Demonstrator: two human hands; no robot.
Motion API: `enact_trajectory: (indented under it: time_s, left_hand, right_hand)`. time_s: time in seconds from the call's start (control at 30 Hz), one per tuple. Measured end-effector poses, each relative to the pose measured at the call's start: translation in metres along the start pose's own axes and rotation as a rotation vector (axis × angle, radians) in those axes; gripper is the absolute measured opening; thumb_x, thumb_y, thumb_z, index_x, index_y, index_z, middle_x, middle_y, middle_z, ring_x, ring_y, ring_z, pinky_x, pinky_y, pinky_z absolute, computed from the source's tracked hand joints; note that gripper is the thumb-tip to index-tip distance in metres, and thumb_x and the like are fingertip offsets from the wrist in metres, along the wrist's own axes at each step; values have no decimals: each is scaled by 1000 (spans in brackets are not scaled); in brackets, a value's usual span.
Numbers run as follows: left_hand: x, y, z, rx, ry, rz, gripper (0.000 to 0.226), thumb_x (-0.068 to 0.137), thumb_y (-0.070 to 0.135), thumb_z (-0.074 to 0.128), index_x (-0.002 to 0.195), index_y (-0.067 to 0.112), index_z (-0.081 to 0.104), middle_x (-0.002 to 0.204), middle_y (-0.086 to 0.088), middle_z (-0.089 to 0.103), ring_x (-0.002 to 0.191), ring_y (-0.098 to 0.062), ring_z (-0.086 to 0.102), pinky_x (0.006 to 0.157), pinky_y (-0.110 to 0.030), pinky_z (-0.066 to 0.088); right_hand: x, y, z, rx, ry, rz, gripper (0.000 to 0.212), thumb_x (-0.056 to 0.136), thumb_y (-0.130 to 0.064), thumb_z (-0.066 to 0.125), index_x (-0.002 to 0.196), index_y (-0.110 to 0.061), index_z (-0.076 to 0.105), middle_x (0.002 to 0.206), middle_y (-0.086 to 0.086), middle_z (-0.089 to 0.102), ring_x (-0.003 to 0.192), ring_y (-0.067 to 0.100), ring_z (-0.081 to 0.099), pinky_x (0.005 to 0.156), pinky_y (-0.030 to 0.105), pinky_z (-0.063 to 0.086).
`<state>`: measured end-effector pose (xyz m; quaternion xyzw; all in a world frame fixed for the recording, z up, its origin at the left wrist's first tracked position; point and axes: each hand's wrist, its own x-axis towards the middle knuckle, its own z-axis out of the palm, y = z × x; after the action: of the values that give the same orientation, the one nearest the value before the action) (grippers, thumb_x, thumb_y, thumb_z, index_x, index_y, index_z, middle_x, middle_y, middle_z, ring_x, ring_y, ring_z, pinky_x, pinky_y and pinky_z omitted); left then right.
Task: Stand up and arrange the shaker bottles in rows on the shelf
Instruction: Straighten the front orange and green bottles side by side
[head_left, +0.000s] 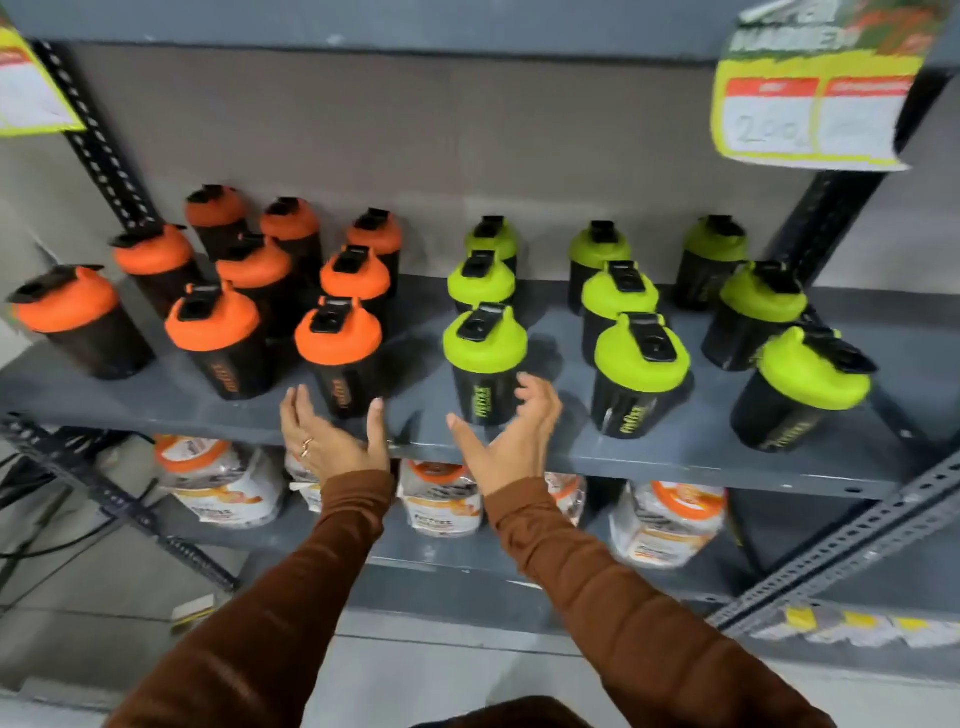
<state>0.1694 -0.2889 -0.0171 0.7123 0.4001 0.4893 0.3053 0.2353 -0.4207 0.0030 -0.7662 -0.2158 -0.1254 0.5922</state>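
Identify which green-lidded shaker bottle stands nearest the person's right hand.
The front green-lidded bottle of the leftmost green column; the right hand cups it, open.

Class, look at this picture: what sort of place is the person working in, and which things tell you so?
Probably a shop selling sports-nutrition goods. Yellow paper price tags hang from a grey slotted-metal shelf rack; matching black shaker bottles with orange lids and green lids stand in rows; packaged jars sit below.
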Motion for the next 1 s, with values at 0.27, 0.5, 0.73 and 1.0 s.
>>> enact_trajectory:
  time_s: [0.27, 0.5, 0.73, 1.0]
  left_hand:
    - [67, -46, -7, -154, -477, -151, 115, 53, 24, 87, 140, 10, 12, 147, -17, 27, 134, -25, 27, 111, -36, 22]
    - [84, -44, -3, -59, -627, -106, 90, 53, 30, 86, 128, 14, 39, 127, -14, 55, 115, -33, 51, 101, -48, 40]
    - [91, -39, -6, 18, -578, -60, 71, 57, 31, 84, 117, 13, 52, 118, -14, 63, 110, -34, 55, 96, -38, 41]
    - [91, -36, -12, 26, -620, -97, 66, 57, 33, 84, 111, 11, 54, 114, -14, 65, 105, -33, 58, 93, -39, 44]
  right_hand:
    - [11, 9, 49, -35, 54, 333, 120, 55, -14, 89, 144, -3, 10, 149, 21, 22, 139, 30, 23, 113, 29, 18]
    - [27, 11, 49, -175, 59, 430, 100, 64, -17, 84, 141, -3, 23, 143, 19, 41, 130, 33, 42, 109, 38, 34]
    - [35, 11, 40, -246, -51, 420, 76, 61, -27, 86, 123, -6, 47, 123, 15, 62, 112, 32, 58, 97, 38, 46]
    - [36, 14, 33, -256, -122, 430, 70, 60, -32, 86, 116, -10, 51, 115, 12, 66, 106, 28, 61, 93, 34, 48]
